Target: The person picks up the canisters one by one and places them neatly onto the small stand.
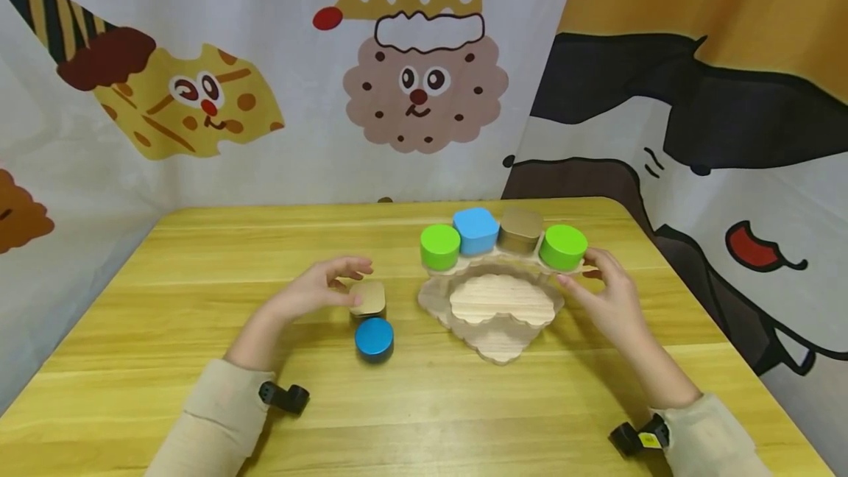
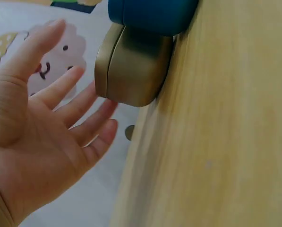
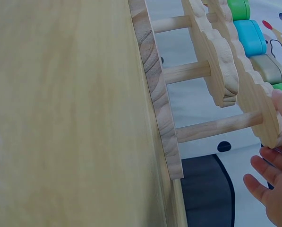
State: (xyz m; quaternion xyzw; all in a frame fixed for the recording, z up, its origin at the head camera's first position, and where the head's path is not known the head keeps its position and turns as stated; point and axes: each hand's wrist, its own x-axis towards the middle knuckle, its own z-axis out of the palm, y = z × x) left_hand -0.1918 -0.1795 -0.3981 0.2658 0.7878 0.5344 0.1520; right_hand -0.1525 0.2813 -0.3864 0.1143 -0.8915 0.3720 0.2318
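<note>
My left hand is beside a gold tin on the table. In the left wrist view its fingers spread loosely around the tin's far side, without closing on it. A blue tin stands right against the gold one, nearer me. My right hand holds the right end of a tiered wooden stand, thumb in front and fingers behind. On the top tier are a green tin, a light blue tin, a brown-gold tin and another green tin, close to that hand.
The stand's scalloped middle tier sits lower, and wooden dowels join the tiers to the base. A patterned curtain hangs behind the wooden table. Small cameras are strapped at both wrists.
</note>
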